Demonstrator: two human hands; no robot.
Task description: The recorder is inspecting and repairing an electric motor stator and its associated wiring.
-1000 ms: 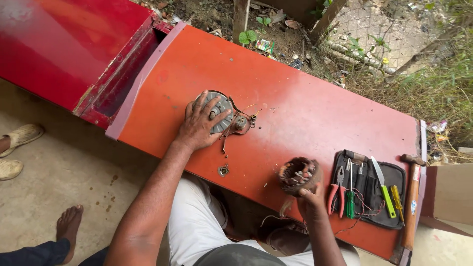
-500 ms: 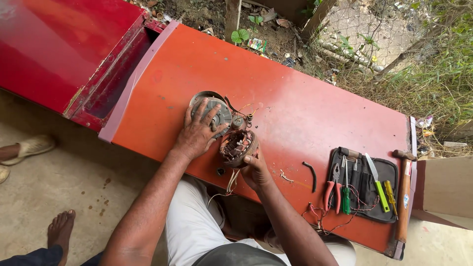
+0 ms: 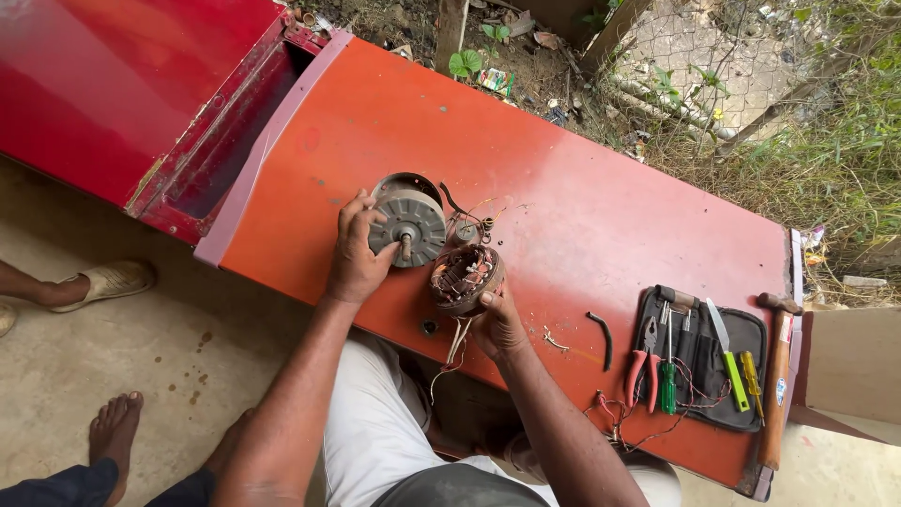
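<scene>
Orange-red tabletop (image 3: 582, 216) carries a round grey motor housing (image 3: 409, 223), gripped at its rim by the left hand (image 3: 355, 253). Just beside it, the right hand (image 3: 497, 324) cups a copper-wound stator (image 3: 464, 275) from below. Well to the right lie a black tool pouch (image 3: 751, 338), red pliers (image 3: 644, 366), green screwdrivers (image 3: 668, 380) and a hammer (image 3: 775, 385); a short black cable piece (image 3: 603, 338) lies between.

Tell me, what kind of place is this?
Probably an outdoor yard used for repairs: a red panel serves as workbench on a concrete floor, weeds grow behind, and a tool pouch and hammer lie ready.
</scene>
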